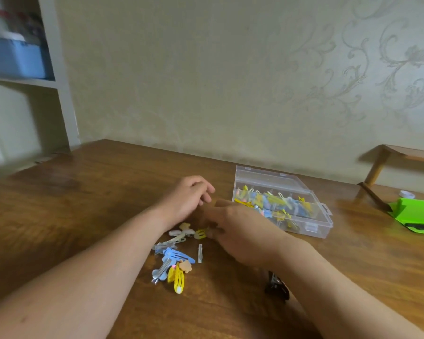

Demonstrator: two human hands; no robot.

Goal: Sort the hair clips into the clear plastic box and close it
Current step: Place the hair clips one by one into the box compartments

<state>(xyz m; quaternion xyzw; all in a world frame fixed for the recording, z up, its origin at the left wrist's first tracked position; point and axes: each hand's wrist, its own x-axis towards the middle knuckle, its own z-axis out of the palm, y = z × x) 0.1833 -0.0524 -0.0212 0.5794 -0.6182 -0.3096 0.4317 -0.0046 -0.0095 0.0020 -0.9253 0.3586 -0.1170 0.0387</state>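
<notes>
While loose hair clips (pixel 174 260) lie heaped nearest on the surface (pixel 83 204), sorting looks about midway. The right grip (pixel 242 228) blurs over a small yellow clip (pixel 200 233); I cannot tell whether it pinches it. The left grip (pixel 189 199) is loosely curled and empty. Next, I judge, that clip needs carrying to the clear plastic box (pixel 304 228) beyond, whose lid is open and whose compartments hold yellow and blue clips.
</notes>
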